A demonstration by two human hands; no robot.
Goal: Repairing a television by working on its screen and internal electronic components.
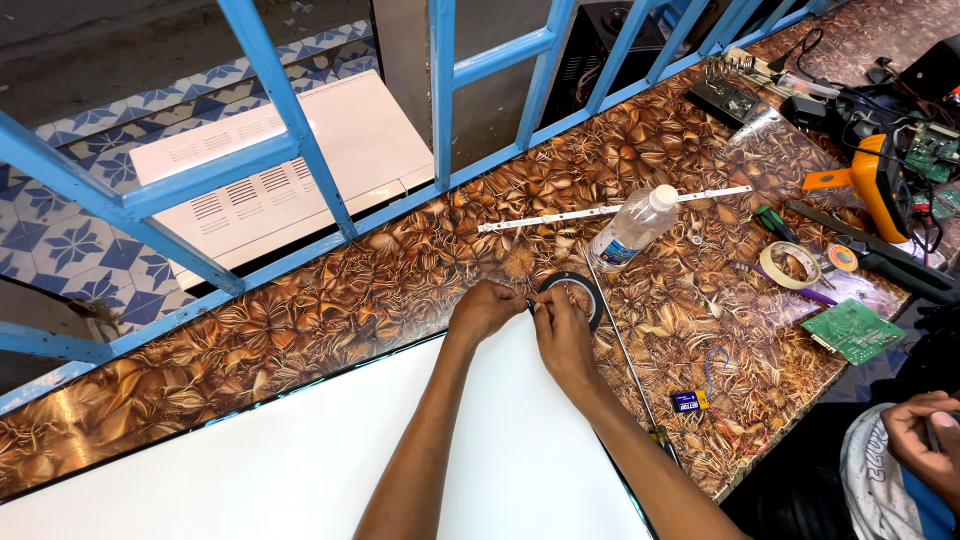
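Note:
My left hand [484, 308] and my right hand [562, 328] meet at the far corner of a large white panel [330, 450] lying on the patterned brown table [330, 290]. The right hand holds a roll of black tape [574, 284] by its near rim. The left hand pinches something small right beside it, at the tape's loose end; what it is stays too small to tell. A long thin screwdriver [622, 350] lies just right of my right forearm.
A clear plastic bottle [634, 227] and a long white strip [610, 209] lie beyond the tape. A beige tape roll [788, 264], green circuit board [852, 329], small blue part [686, 401], orange tool [872, 180] and cables crowd the right. Another person's hand [922, 430] is at the right edge. Blue bars [290, 120] fence the table's far side.

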